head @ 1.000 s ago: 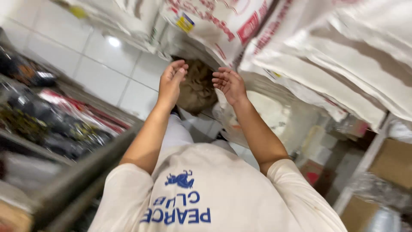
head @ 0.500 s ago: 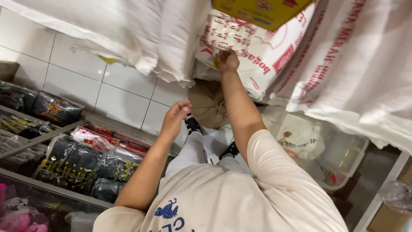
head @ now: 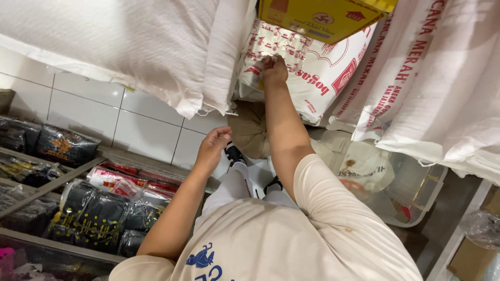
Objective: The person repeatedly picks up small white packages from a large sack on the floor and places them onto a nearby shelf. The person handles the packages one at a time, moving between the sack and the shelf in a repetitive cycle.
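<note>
1. Printed sack (head: 312, 78) stood between a plain white sack (head: 130, 47) and more lettered sacks, under a yellow box (head: 323, 15).
2. Right hand (head: 273, 68) had its fingers closed on the sack's edge; left hand (head: 213, 145) hung loosely curled, holding nothing.
3. The step looked like taking a grip; pulling would call for a second hand.
4. Room was tight: dark packets (head: 88, 213) left, a clear bin (head: 416, 192) right.

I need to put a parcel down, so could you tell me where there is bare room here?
Bare white floor tiles lie between the plain white sack and the shelf of dark packets. Around the right hand it is crowded: printed sack, brown bag, clear tub.
</note>
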